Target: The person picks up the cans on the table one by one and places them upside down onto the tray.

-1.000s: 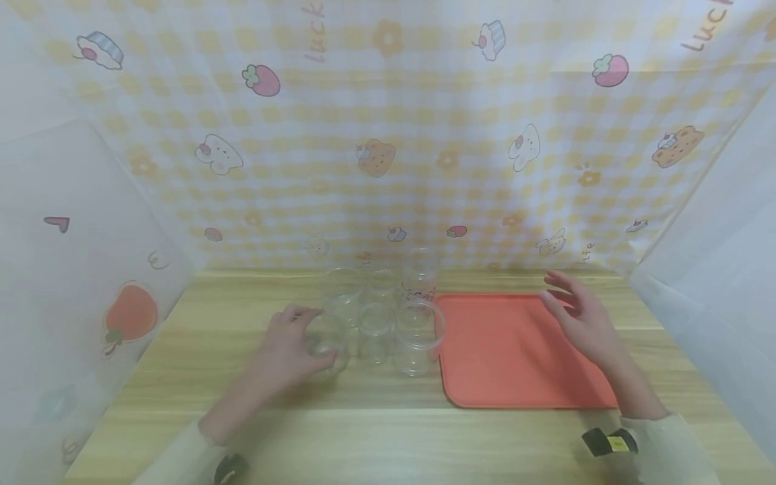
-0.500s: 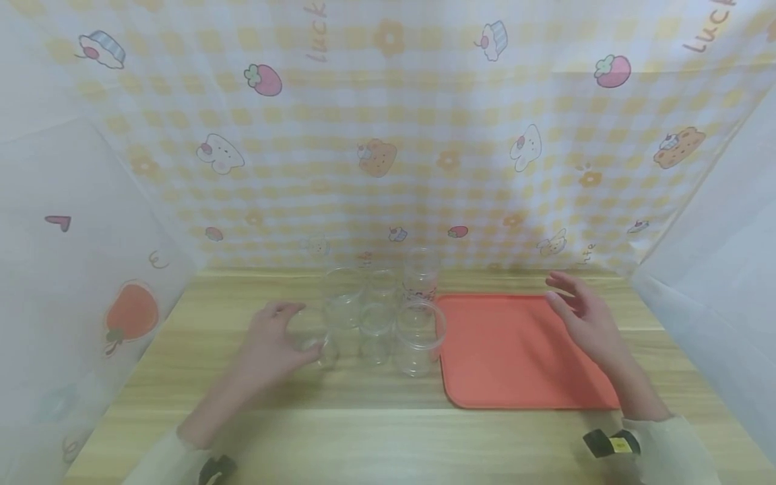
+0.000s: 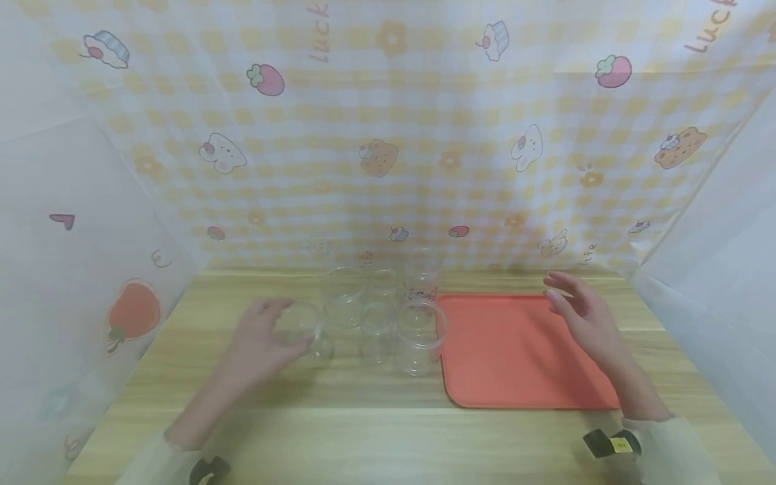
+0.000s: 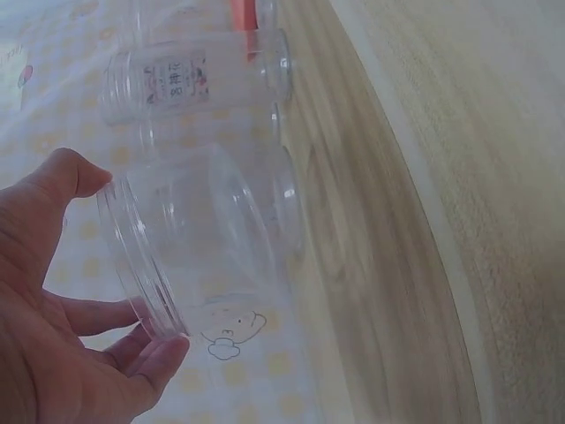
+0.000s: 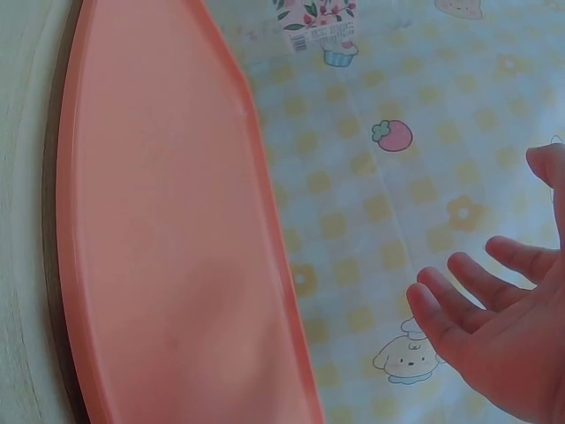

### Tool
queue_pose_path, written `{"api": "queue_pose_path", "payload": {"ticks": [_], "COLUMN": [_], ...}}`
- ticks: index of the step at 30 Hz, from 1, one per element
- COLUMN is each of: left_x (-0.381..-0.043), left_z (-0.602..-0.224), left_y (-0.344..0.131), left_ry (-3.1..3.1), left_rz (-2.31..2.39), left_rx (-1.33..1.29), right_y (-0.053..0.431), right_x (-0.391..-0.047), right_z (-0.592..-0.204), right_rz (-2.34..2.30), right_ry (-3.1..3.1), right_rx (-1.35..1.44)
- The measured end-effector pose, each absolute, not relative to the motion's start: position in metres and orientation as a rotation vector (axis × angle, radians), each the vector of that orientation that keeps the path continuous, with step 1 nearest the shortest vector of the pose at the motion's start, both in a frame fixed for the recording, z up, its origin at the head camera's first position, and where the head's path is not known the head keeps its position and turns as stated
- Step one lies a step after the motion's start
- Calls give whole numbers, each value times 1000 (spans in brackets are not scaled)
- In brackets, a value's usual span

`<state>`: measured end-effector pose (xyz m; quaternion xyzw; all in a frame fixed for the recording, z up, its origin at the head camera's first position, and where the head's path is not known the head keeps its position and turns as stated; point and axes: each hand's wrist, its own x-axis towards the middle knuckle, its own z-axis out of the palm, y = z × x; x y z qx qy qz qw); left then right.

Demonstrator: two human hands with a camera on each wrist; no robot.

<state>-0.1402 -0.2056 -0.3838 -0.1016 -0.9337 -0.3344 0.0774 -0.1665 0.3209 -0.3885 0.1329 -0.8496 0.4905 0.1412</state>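
Clear plastic wide-mouth jar [image 4: 203, 230] is in the left hand [image 3: 254, 340], thumb on one side of the rim, fingers on the other. Neck looks ridged from the left wrist view. Can't tell if its base touches the wood-grain table [image 3: 339, 441].

Jar sits at the left end of the front row, just left of a narrow clear jar [image 3: 377, 330]. Right of that, a wide-rimmed clear jar [image 3: 417, 350], its rim overlapping the tray edge in the head view; contact unclear. Behind these: big clear jar [image 3: 344, 300] on the left, small clear jar [image 3: 383, 286] in the middle, tall labelled jar [image 3: 422, 269] on the right. All see-through, so outlines overlap and any contents are hard to read.

Right hand [image 3: 585, 323] is empty, fingers loosely bent and spread, over the right part of the coral tray [image 3: 497, 350]. Tray is rectangular, rounded corners, raised lip, flat on the table right of the jars.

Cream sleeves [image 3: 673, 444] on both arms, black strap [image 3: 600, 443] with yellow tag at the right wrist. Yellow-and-white checked cloth [image 3: 424, 128] behind, printed with strawberries, cakes and bears.
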Motion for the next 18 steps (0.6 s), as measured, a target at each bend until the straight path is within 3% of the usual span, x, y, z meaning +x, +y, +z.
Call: {"api": "queue_pose_path", "payload": {"ticks": [18], "left_x": [-137], "left_z": [-369], "left_y": [-214], "left_ry": [-2735], "left_rz": [-1329], "left_rx": [-204], "right_y": [314], "right_x": [-161], "right_z": [-385], "right_rz": [1571], "right_ry": [-2397], "right_rx": [456]}}
